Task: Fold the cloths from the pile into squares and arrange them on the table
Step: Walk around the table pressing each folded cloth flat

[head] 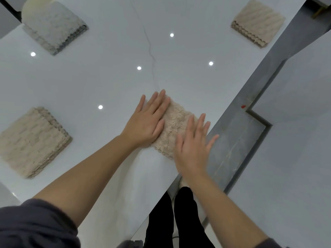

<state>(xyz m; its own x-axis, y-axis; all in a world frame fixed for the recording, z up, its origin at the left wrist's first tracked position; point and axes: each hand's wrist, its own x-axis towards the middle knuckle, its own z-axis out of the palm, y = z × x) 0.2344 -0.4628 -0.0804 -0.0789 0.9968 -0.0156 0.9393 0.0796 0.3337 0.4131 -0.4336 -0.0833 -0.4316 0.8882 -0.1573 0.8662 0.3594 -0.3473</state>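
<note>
A folded beige cloth lies on the white table, close to its right edge and just in front of the person. The left hand rests flat on the left side of the cloth. Its fingers are straight and close together, and they grip nothing. The right hand is over the near right corner of the cloth, with its fingers straight and spread; the little finger reaches past the table edge. This hand is a little blurred, so I cannot tell if it presses the cloth or is only just above it. It holds nothing.

Three other folded squares lie well apart on the table: a grey square at the far left, a beige square at the far right, and a second beige one at the near left. Small round light spots shine on the table top. Right of the table is a grey floor with a small red mark.
</note>
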